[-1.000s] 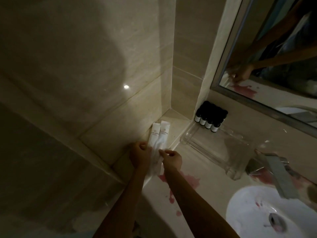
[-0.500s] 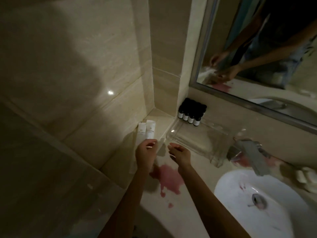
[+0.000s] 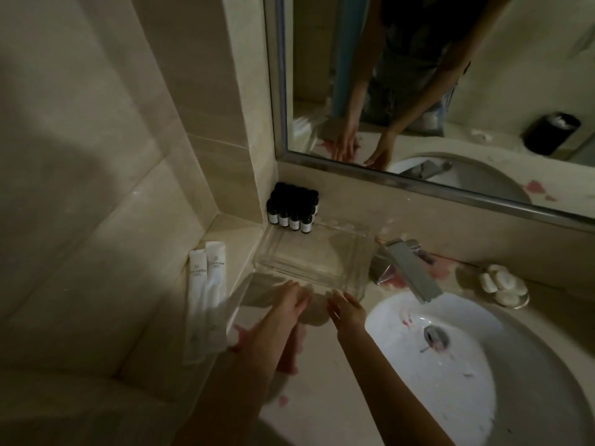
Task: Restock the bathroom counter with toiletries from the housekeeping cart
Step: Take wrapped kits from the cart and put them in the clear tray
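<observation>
Acrylic tray (image 3: 317,252) lies just beyond your left hand (image 3: 289,304) and right hand (image 3: 347,310), long axis left-right; both flat-open, empty, equally near its rim.

**Both hands out flat, fingers straight**

The left hand (image 3: 291,300) and the right hand (image 3: 347,310) reach forward side by side, near each other but apart. Palms face down, fingers straight and together. Both forearms are bare and stretched out. Neither hand holds anything.

The left hand (image 3: 291,300) and right hand (image 3: 347,309) end bare forearms (image 3: 386,381); reflected, a dark top (image 3: 415,24) over faded denim (image 3: 402,78)
</observation>
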Tool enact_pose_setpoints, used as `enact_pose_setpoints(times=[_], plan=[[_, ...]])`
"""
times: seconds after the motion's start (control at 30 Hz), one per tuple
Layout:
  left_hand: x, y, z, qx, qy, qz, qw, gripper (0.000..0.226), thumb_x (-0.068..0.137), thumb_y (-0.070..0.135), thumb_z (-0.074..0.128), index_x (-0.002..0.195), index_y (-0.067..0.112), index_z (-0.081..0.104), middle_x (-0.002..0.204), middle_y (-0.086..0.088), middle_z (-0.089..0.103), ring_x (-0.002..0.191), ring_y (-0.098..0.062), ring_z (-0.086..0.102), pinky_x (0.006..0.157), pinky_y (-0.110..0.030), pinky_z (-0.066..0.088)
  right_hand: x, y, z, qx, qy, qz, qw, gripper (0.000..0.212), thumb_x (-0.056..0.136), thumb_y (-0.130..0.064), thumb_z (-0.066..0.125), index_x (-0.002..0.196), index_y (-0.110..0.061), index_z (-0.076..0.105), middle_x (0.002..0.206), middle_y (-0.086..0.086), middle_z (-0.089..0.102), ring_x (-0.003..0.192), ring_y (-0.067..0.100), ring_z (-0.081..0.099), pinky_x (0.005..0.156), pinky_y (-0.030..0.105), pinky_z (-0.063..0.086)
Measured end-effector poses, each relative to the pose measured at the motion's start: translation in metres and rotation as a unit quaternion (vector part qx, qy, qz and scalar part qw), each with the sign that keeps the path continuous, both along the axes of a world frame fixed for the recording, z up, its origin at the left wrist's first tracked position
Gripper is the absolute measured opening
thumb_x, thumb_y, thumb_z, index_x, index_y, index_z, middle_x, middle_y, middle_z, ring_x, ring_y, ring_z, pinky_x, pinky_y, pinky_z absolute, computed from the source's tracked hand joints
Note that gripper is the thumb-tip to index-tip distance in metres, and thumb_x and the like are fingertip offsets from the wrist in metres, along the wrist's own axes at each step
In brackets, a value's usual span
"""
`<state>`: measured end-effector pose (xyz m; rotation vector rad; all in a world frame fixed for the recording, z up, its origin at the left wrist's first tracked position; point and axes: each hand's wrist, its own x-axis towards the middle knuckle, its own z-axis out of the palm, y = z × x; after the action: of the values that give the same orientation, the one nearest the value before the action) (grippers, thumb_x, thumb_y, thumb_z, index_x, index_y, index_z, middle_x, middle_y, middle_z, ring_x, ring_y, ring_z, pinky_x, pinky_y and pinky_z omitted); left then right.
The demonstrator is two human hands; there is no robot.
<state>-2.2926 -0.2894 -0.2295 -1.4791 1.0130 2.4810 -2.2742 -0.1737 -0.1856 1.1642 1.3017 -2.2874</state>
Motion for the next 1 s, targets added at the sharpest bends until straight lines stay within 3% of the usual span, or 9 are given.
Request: enact_pose_setpoints(times=[0.07,0.2,0.3,0.47,0.57,0.63,0.73,0.87,1.0], plan=[[-0.008,0.005,0.015,0.009,0.027,-0.041,0.999,0.014,0.098,0.0,0.042,0.104,0.012,0.047,0.086,-0.011,0.05,0.075,-0.018,0.052,0.064,-0.027,0.056,-0.007,-0.004,-0.005,0.003,-0.009,-0.013,1.0,0.043,0.09,0.005,0.059,0.132,0.007,0.047,0.086,0.015,0.06,0.069,0.021,0.057,0.065,0.03,0.048],[-0.015,-0.002,0.014,-0.026,0.016,-0.059,0.998,0.032,0.096,-0.006,0.04,0.123,0.01,0.042,0.081,-0.009,0.051,0.071,-0.016,0.051,0.047,-0.018,0.053,-0.018,-0.009,-0.01,0.009,-0.022,-0.008,1.0,0.039,0.09,0.008,0.057,0.127,0.011,0.048,0.082,0.011,0.056,0.069,0.021,0.057,0.053,0.024,0.053],[-0.015,-0.005,0.014,-0.036,0.018,-0.07,0.997,0.045,0.094,-0.004,0.048,0.137,0.0,0.037,0.087,-0.01,0.056,0.076,-0.016,0.056,0.052,-0.019,0.056,-0.02,-0.01,-0.013,0.013,-0.024,-0.009,1.0,0.039,0.089,0.011,0.057,0.126,0.014,0.048,0.081,0.014,0.058,0.069,0.022,0.058,0.046,0.018,0.052],[-0.012,-0.011,0.012,-0.023,0.039,-0.091,0.995,0.034,0.095,0.004,0.05,0.128,0.003,0.042,0.112,-0.016,0.057,0.1,-0.025,0.058,0.078,-0.029,0.054,-0.019,-0.007,-0.02,0.044,-0.015,0.015,0.999,0.03,0.087,0.008,0.062,0.116,0.013,0.057,0.103,0.019,0.061,0.077,0.023,0.061,0.054,0.016,0.055],[-0.013,-0.015,0.005,-0.055,0.022,-0.116,0.991,0.028,0.1,0.008,0.043,0.124,-0.004,0.047,0.123,-0.02,0.054,0.109,-0.028,0.053,0.093,-0.036,0.048,-0.014,-0.006,-0.021,0.046,-0.009,0.02,0.999,0.007,0.087,0.005,0.064,0.093,0.006,0.062,0.089,0.017,0.062,0.079,0.024,0.062,0.06,0.02,0.056],[-0.007,-0.018,0.0,-0.079,0.005,-0.129,0.989,0.035,0.102,0.012,0.038,0.132,-0.005,0.042,0.135,-0.021,0.051,0.123,-0.032,0.049,0.102,-0.038,0.042,-0.007,-0.007,-0.022,0.061,-0.015,0.032,0.998,0.005,0.086,-0.001,0.066,0.084,-0.001,0.062,0.083,0.015,0.063,0.076,0.024,0.063,0.067,0.026,0.056],[0.006,-0.021,-0.003,-0.082,0.004,-0.122,0.989,0.032,0.104,0.015,0.035,0.13,0.0,0.043,0.14,-0.022,0.048,0.13,-0.034,0.045,0.104,-0.037,0.04,0.004,-0.005,-0.023,0.08,-0.019,0.039,0.996,0.008,0.088,-0.007,0.067,0.083,-0.003,0.062,0.08,0.014,0.065,0.071,0.02,0.064,0.066,0.026,0.055],[0.02,-0.027,-0.001,-0.085,0.016,-0.125,0.988,0.033,0.103,0.011,0.034,0.133,-0.002,0.04,0.138,-0.023,0.048,0.118,-0.034,0.049,0.1,-0.038,0.041,0.016,-0.003,-0.023,0.091,-0.003,0.037,0.995,0.011,0.091,-0.008,0.063,0.081,-0.006,0.06,0.083,0.015,0.063,0.067,0.018,0.062,0.055,0.021,0.054],[0.042,-0.031,-0.005,-0.063,0.025,-0.11,0.992,0.028,0.105,0.011,0.027,0.124,-0.002,0.044,0.129,-0.019,0.05,0.12,-0.035,0.049,0.098,-0.036,0.043,0.03,-0.002,-0.021,0.079,-0.001,0.049,0.996,0.013,0.091,-0.01,0.064,0.079,-0.008,0.06,0.081,0.012,0.065,0.062,0.014,0.064,0.05,0.018,0.052]])
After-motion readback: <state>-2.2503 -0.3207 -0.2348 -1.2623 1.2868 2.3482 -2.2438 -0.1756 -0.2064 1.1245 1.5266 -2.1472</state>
